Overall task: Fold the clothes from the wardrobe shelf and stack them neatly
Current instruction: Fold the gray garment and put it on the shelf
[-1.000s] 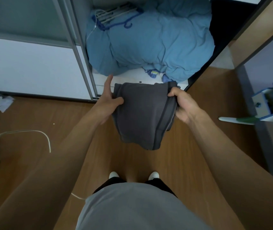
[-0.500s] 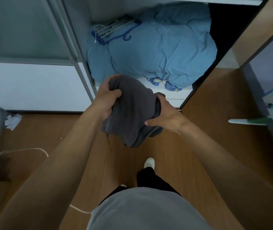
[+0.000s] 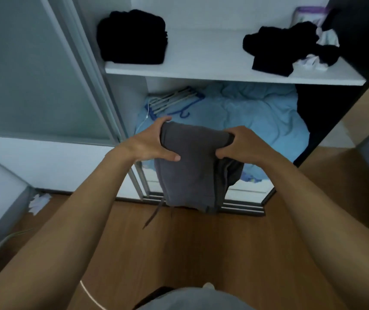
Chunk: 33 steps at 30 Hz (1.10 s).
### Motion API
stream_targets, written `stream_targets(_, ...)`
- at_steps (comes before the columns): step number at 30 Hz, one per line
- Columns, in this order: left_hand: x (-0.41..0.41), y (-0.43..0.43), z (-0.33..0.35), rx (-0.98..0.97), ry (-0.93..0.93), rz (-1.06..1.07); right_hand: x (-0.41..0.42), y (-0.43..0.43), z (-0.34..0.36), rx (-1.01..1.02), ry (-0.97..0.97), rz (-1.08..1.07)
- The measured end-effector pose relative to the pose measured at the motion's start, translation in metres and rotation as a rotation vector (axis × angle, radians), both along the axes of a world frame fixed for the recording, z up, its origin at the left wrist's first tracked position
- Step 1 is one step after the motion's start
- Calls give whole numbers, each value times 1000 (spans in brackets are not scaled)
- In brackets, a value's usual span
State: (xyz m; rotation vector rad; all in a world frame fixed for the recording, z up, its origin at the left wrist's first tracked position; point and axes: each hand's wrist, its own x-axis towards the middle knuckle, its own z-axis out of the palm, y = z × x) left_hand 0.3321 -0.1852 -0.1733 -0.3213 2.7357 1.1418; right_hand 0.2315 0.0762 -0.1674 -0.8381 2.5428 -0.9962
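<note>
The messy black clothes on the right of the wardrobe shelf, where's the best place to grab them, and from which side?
Probably from the front, taking the flat black piece lying nearest the shelf edge. It faces the open wardrobe side, unobstructed. The rest of the black heap tangles with white items behind it.

Both hands, left hand and right hand, grip a folded dark grey fabric garment at its top edge. A neat black folded stack sits on the white wardrobe shelf.
</note>
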Motion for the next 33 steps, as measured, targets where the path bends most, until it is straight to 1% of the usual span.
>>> stream_targets(2, -24, 3, 12, -244, 53, 18, -23, -5, 20, 4, 58, 33)
stream_targets(3, -34, 4, 17, -323, 87, 9, -33, -7, 31, 11, 93, 59)
stream_targets(6, -66, 7, 34, -447, 252, -96, -58, -13, 61, 92, 199, 129)
stream_targets(8, -90, 12, 50, -470, 311, -159, -76, -16, 78, 121, 253, 148)
stream_targets(10, -115, 19, 71, -498, 237, -221, -93, -19, 92, 111, 285, 136)
stream_targets(12, -135, 25, 92, -563, 145, -214, -110, -23, 100, 70, 313, 94)
stream_targets(14, -151, 23, 108, -553, 180, -140, -127, -26, 104, -39, 360, -32)
stream_targets(17, -177, 12, 132, -524, 303, -41, -141, -32, 107, -284, 550, -435)
stream_targets(18, -186, 7, 140, -521, 343, -21, -142, -37, 106, -383, 632, -537)
stream_targets(19, -196, 2, 149, -510, 378, -4, -144, -45, 104, -429, 659, -581)
stream_targets(20, -207, -5, 158, -498, 412, 8, -145, -54, 101, -432, 581, -554)
stream_targets(21, -218, -11, 167, -490, 444, 16, -143, -67, 98, -417, 377, -463)
stream_targets(22, -228, -18, 176, -484, 475, 21, -143, -80, 96, -395, 73, -337)
stream_targets(23, -238, -24, 185, -480, 505, 21, -146, -93, 95, -409, -278, -244)
stream_targets(24, -246, -30, 193, -480, 535, 20, -154, -102, 95, -472, -600, -202)
stream_targets(25, -255, -36, 200, -482, 567, 16, -169, -109, 96, -586, -857, -194)
stream_targets(26, -263, -42, 205, -488, 597, 12, -185, -112, 98, -738, -1052, -201)
stream_targets(27, -272, -48, 209, -500, 627, 7, -202, -115, 101, -893, -1190, -212)
stream_targets(29, -287, -59, 210, -528, 673, -7, -229, -122, 108, -1142, -1343, -234)
stream_targets(31, -301, -70, 207, -509, 704, -24, -256, -132, 112, -1344, -1400, -238)
stream_targets(33, -312, -80, 201, -473, 718, -48, -280, -138, 117, -1499, -1404, -225)
